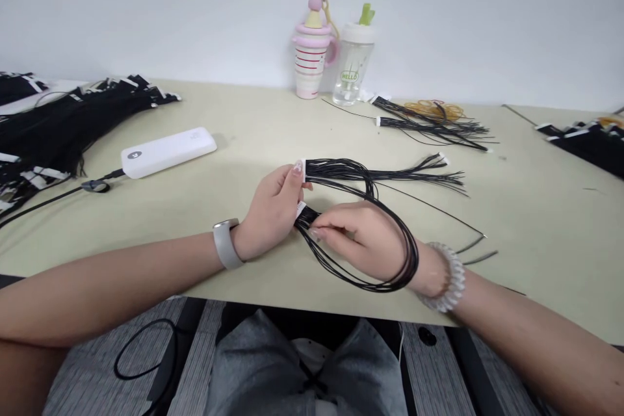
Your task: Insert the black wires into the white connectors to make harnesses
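Note:
My left hand [275, 208] is closed on a white connector at the end of a black wire harness [336, 169], thumb on top. The harness's wires run right along the table and fan out near a small white plug [443, 158]. Some of its wires bend into a loop [412, 260] that passes over my right hand. A second white connector [300, 208] with black wires sits just below my left fingers. My right hand [370, 240] pinches the wires beside that connector between thumb and fingers. Its palm side is hidden.
A white power bank [168, 152] with a black cable lies at left, near piled black harnesses [97, 110]. At the back stand a pink cup [309, 65] and a clear bottle [351, 68]. More harnesses [429, 127] and yellow rubber bands [439, 109] lie behind my right hand.

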{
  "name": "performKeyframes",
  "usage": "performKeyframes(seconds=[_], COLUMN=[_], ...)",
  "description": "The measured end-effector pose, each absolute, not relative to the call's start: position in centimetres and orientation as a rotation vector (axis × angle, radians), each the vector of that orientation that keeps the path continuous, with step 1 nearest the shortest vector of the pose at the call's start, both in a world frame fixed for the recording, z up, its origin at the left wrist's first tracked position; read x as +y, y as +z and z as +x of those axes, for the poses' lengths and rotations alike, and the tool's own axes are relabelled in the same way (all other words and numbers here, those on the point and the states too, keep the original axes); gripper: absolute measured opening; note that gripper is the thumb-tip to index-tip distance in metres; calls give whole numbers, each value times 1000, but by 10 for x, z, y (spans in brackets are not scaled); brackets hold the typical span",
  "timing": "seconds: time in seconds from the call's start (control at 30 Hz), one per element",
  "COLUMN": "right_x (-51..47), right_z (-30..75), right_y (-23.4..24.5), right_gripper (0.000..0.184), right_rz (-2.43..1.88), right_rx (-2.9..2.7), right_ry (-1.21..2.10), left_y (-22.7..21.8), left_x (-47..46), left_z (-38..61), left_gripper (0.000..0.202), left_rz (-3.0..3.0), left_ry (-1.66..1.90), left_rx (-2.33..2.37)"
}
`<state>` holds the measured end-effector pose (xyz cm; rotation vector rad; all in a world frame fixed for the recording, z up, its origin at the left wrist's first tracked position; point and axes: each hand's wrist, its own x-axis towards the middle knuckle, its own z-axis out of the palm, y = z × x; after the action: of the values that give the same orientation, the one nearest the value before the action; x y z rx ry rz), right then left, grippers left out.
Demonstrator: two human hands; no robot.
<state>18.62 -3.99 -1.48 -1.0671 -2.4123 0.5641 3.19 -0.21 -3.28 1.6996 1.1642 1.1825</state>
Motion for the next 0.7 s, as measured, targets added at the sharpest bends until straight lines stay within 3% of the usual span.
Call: performKeyframes(seconds=[0.47,0.7], right_x=[-40,-40], right_z=[175,177], right_y=[-31,-33], right_gripper=[25,23], right_rz=[-933,-898], right_rx=[-2501,-2560], right_ry=[-497,-631], left_y=[-34,-35], left_x=[-3,-1], left_z=[35,34], left_gripper=[41,41], left_rz=[1763,1764], left_ry=[1157,1162], left_rx=[1189,1189])
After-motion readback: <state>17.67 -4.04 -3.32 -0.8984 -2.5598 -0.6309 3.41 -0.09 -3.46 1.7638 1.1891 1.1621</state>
